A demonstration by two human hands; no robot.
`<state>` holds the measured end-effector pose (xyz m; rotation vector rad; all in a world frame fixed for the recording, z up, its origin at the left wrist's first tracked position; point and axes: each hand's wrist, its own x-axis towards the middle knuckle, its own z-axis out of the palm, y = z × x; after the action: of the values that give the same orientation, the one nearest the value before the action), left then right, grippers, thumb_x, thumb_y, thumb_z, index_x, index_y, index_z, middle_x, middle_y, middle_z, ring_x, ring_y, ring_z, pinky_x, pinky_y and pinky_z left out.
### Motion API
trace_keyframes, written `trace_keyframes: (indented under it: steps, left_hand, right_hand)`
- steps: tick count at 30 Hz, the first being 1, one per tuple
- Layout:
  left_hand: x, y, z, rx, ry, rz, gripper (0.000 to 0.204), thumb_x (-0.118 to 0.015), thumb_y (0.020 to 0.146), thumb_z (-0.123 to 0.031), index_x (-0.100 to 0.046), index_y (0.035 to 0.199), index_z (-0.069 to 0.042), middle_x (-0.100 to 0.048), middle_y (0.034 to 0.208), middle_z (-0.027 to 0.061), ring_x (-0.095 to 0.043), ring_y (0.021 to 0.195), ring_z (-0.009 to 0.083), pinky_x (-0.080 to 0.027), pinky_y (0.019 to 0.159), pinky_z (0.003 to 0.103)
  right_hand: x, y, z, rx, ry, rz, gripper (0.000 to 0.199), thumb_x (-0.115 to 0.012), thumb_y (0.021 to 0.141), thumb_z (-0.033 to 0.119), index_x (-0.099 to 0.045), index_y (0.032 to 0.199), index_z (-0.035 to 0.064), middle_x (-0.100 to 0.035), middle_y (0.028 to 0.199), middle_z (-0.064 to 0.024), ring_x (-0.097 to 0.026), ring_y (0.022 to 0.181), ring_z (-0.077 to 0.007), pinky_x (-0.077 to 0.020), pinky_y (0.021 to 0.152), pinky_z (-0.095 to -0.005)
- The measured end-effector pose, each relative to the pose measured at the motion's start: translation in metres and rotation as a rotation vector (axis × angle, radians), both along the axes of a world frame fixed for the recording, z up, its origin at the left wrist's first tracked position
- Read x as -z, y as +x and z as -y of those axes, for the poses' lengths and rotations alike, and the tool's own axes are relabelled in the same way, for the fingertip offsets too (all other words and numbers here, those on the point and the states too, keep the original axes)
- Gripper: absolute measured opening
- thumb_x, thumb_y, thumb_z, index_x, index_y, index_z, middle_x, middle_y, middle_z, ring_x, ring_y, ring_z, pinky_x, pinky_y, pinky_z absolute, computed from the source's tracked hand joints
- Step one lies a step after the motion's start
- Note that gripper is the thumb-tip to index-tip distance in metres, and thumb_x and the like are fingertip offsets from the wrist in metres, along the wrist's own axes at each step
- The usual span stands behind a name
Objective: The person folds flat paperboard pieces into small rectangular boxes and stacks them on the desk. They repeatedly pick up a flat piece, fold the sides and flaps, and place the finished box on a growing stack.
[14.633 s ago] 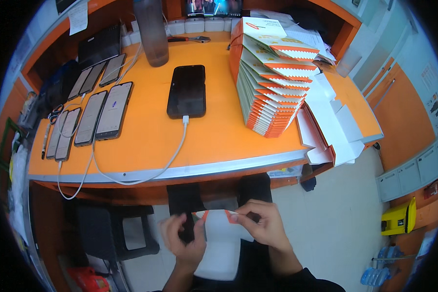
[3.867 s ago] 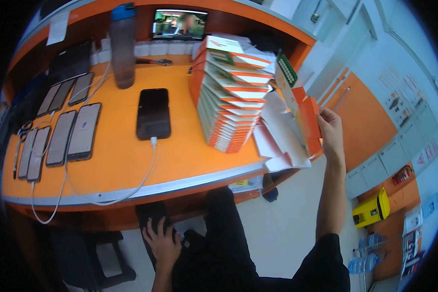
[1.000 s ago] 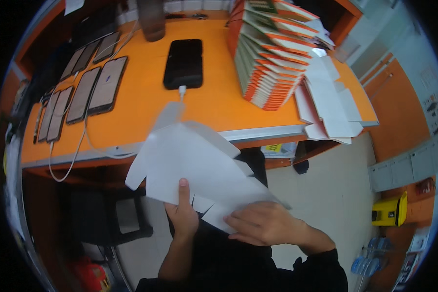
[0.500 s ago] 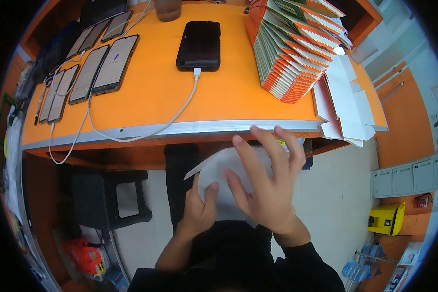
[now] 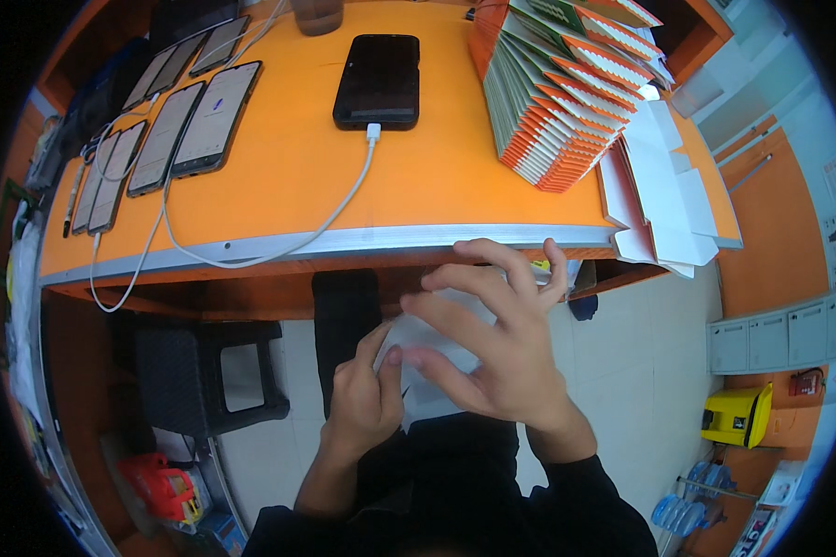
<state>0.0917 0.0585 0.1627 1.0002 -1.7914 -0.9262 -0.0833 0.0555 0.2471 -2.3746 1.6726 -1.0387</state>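
The white card is now folded smaller and gripped between both hands: pinched by the left hand, covered by the right hand with fingers spread.

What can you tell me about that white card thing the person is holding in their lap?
The white cardboard piece looks like thin, flat-cut carton, plain and unprinted on the side shown. It is held below the orange desk's front edge, over the person's dark lap. The right hand spreads over most of it, hiding its outline; the left hand pinches its lower left edge with the thumb on top.
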Motion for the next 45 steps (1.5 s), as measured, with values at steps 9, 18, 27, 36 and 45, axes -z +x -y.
trace_keyframes:
  steps: [9,18,27,36,45]
  left_hand:
    - [-0.006,0.002,-0.002,0.000,0.069,-0.035,0.031,-0.052,0.102,-0.011,-0.057,0.124,0.010,-0.071,0.099,0.0242,-0.074,0.078,0.0297,-0.059,0.066,0.035]
    - [-0.014,0.001,0.003,-0.015,-0.177,-0.103,0.031,-0.050,0.102,-0.012,-0.062,0.118,0.011,-0.067,0.105,0.0257,-0.069,0.089,0.0304,-0.056,0.073,0.037]
    - [-0.006,-0.009,-0.014,-0.258,-0.160,-0.373,0.020,-0.057,0.098,-0.005,-0.063,0.111,0.009,-0.070,0.102,0.0272,-0.073,0.092,0.0339,-0.058,0.079,0.036]
    - [-0.018,-0.005,-0.004,-0.339,-0.349,-0.157,0.011,-0.064,0.090,0.002,-0.067,0.099,0.007,-0.072,0.102,0.0280,-0.074,0.097,0.0362,-0.059,0.085,0.040]
    - [-0.024,0.003,-0.008,-0.320,-0.386,-0.050,0.009,-0.064,0.086,0.003,-0.070,0.092,0.006,-0.073,0.102,0.0250,-0.073,0.098,0.0375,-0.058,0.088,0.047]
  right_hand:
    - [0.016,-0.012,0.002,-0.024,-0.026,0.025,0.020,-0.087,0.071,0.022,-0.069,0.079,0.0184,-0.065,0.121,-0.0043,-0.047,0.129,-0.0309,-0.0146,0.112,-0.0562]
    - [0.026,0.020,-0.022,0.358,-0.227,0.288,0.037,-0.086,0.075,0.014,-0.065,0.103,0.0020,-0.058,0.117,-0.0155,-0.051,0.108,-0.0262,-0.0414,0.085,-0.0352]
    - [0.044,0.032,-0.027,-0.039,0.114,1.058,0.014,-0.071,0.088,-0.007,-0.068,0.101,-0.0059,-0.069,0.092,-0.0133,-0.071,0.077,-0.0156,-0.0567,0.067,-0.0247]
    - [0.049,0.023,-0.029,-0.166,0.192,0.978,0.011,-0.069,0.087,-0.007,-0.072,0.098,-0.0094,-0.074,0.094,-0.0198,-0.075,0.085,-0.0225,-0.0618,0.076,-0.0314]
    - [0.057,0.014,-0.031,-0.238,0.228,1.033,0.013,-0.071,0.086,-0.008,-0.073,0.098,-0.0100,-0.075,0.091,-0.0185,-0.075,0.080,-0.0206,-0.0612,0.072,-0.0299]
